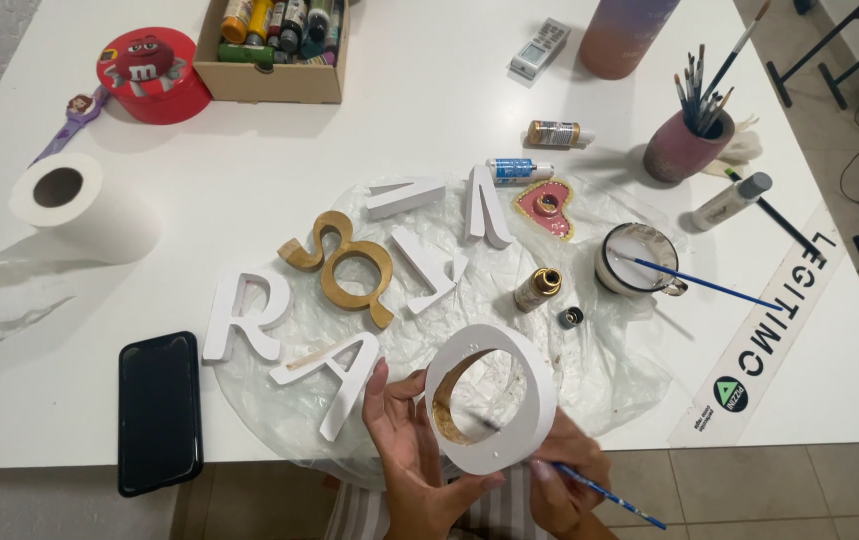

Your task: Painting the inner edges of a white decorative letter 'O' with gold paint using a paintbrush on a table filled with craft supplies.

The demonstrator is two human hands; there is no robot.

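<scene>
- Hands first: the left hand [411, 450] grips the white ring-shaped letter [490, 398] by its lower left rim, fingers curled under it and thumb up along the outer edge, holding it upright over the near table edge.
- Gold paint coats part of the ring's inner wall (the lower left stretch); the outside is bare white.
- The right hand [561, 480] sits behind and below the ring, closed around a thin blue-handled paintbrush [604, 493] whose tip reaches into the ring's opening.
- Just beyond the ring, a crumpled clear plastic sheet [599, 375] covers the white table [429, 130], with more white letters on it and one gold-painted curly letter [341, 266] among them.
- An open small gold paint bottle [538, 288] stands on the sheet, its dark cap [570, 317] just beside it.
- A white mug [635, 258] with a blue brush resting across it is near the bottle, to the right.
- A black phone [158, 410] lies flat at the left of the sheet; a paper towel roll [84, 205] lies farther left.
- A pink cup of brushes [687, 145] stands well apart at the far right.
</scene>
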